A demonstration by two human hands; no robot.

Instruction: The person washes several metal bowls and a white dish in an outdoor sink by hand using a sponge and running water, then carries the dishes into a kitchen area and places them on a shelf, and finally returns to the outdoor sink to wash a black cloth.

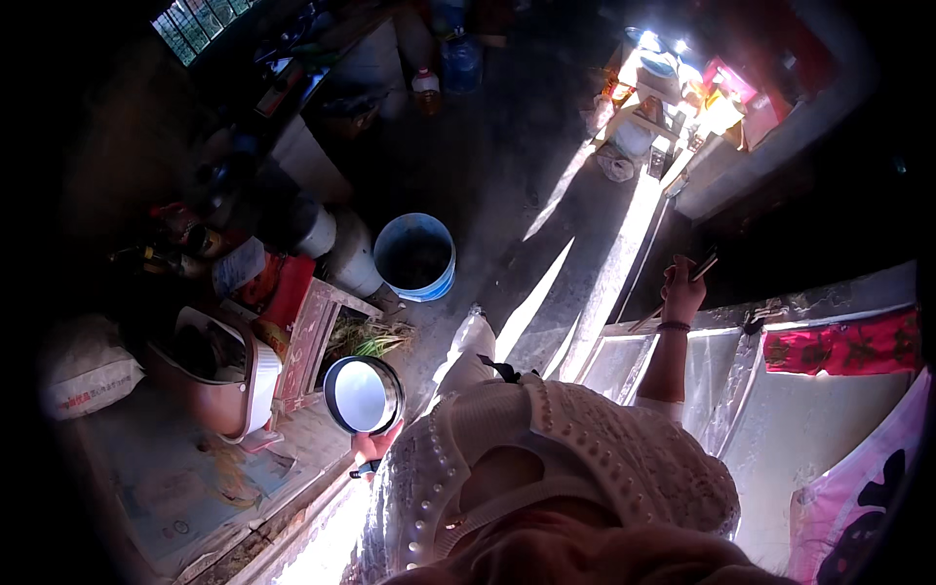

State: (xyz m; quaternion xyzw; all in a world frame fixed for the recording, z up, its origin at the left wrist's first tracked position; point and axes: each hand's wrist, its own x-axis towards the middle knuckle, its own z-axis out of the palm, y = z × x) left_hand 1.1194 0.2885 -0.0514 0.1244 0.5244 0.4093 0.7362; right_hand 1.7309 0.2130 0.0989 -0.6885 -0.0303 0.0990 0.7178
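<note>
At my left side, my left hand [375,443] grips a round metal bowl [364,395] from its near edge. The bowl's inside looks bright white; whether that is its bottom or some contents cannot be told. A dark band circles the left wrist. On the other side, my right hand [684,287] is raised near the top of a pale door panel [643,351], its fingers closed round thin sticks [704,268] that look like chopsticks. Leafy green vegetables [376,338] lie just beyond the bowl, partly inside a worn wooden stand [303,358].
A blue bucket [415,294] stands on the floor ahead, beside pale rounded containers [352,256]. Left sits a plastic basin [259,391] near a white sack [99,380]. A cluttered sunlit rack [647,110] is at the far right; a pink cloth [855,504] hangs near right.
</note>
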